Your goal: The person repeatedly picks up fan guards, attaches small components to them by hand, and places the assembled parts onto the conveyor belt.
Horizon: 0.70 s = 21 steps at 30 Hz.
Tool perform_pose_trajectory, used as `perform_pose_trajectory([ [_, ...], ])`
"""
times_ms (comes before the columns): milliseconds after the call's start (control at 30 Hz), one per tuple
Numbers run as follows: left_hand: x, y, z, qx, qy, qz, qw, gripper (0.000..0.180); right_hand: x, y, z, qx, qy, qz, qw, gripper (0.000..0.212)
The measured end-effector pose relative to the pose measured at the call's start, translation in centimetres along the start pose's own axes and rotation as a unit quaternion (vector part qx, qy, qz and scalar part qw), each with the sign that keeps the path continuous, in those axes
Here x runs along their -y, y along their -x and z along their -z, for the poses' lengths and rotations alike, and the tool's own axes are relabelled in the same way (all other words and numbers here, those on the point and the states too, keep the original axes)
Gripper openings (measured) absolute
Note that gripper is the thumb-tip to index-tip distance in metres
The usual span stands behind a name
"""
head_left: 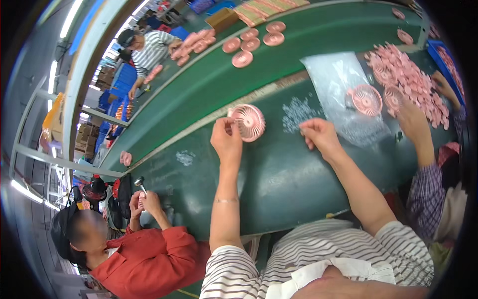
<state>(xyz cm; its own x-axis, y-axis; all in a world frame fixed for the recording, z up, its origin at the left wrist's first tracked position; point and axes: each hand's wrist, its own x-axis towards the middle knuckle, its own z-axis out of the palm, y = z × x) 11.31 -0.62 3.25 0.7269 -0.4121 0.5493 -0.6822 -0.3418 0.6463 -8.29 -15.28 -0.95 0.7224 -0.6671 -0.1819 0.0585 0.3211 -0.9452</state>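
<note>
My left hand point(226, 138) grips a round pink fan grille point(250, 122) by its left edge, holding it over the green work table point(279, 189). My right hand point(322, 137) is closed in a pinch beside a pile of small clear pieces point(296, 113); whatever is between its fingertips is too small to make out. To the right of that pile lies a clear plastic bag point(328, 74), and another pink grille point(367, 100) sits on it.
A large heap of pink parts point(416, 89) is at the right, beside a co-worker's hand point(414, 122). At left, a person in a red shirt point(149, 259) handles a tool. Several pink grilles point(250, 44) rest on the green conveyor belt point(199, 94). A smaller clear pile point(185, 158) lies left.
</note>
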Motion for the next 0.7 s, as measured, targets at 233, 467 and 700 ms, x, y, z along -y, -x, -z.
perform_pose_trajectory([
  [233, -6.8, 9.6, 0.4, 0.028, 0.040, -0.023, 0.999, 0.025, 1.7, 0.7, -1.4, 0.016, -0.007, 0.043, 0.999, 0.014],
  [467, -7.4, 11.5, -0.4, 0.011, 0.057, -0.059, 0.997, 0.016, 0.7, 1.3, -2.3, 0.050, -0.028, 0.044, 0.997, 0.012],
  [700, -6.9, 10.7, 0.0, 0.022, 0.029, -0.108, 0.993, 0.018, -0.1, 1.3, -2.0, 0.118, 0.026, 0.080, 0.990, 0.012],
])
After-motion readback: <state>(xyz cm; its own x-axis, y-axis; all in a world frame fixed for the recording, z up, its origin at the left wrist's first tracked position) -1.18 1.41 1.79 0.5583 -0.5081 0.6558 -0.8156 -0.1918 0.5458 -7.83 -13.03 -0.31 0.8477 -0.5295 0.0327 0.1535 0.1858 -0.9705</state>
